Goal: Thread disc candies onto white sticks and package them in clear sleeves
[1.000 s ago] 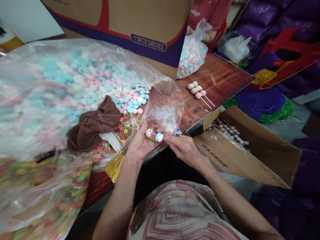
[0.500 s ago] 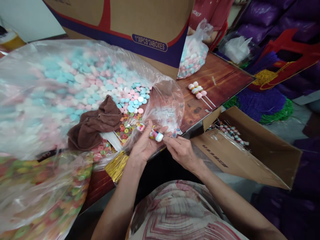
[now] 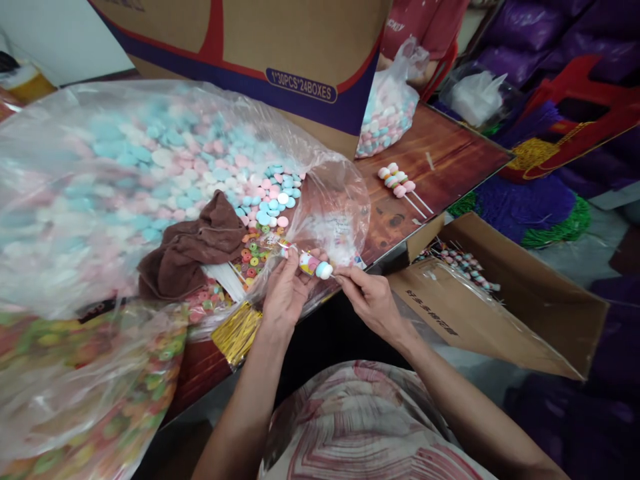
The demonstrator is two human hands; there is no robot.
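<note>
Just over the table's near edge, my left hand point(image 3: 284, 293) is closed around a candy skewer point(image 3: 324, 269). Its white and pale blue marshmallow end points right, and a clear wrapper with printed colours covers the part by my fingers. My right hand point(image 3: 369, 295) pinches the thin stick just beyond that end. Beside my left hand lie loose ring gummies point(image 3: 254, 257), white sticks point(image 3: 225, 283) and gold twist ties point(image 3: 237, 333). Two finished-looking marshmallow skewers point(image 3: 397, 180) rest farther off on the table.
A large clear bag of pastel marshmallows point(image 3: 165, 160) and a bag of gummy rings point(image 3: 145, 393) cover the left. A brown cloth point(image 3: 193, 250) lies between them. Behind stands a big carton point(image 3: 300, 40); an open carton point(image 3: 540, 327) with skewers sits right. Another person point(image 3: 423, 27) is behind.
My left fingers have shifted along the skewer, so more of its marshmallows and printed wrapper show. My right hand has moved slightly right along the stick. The surroundings look the same.
</note>
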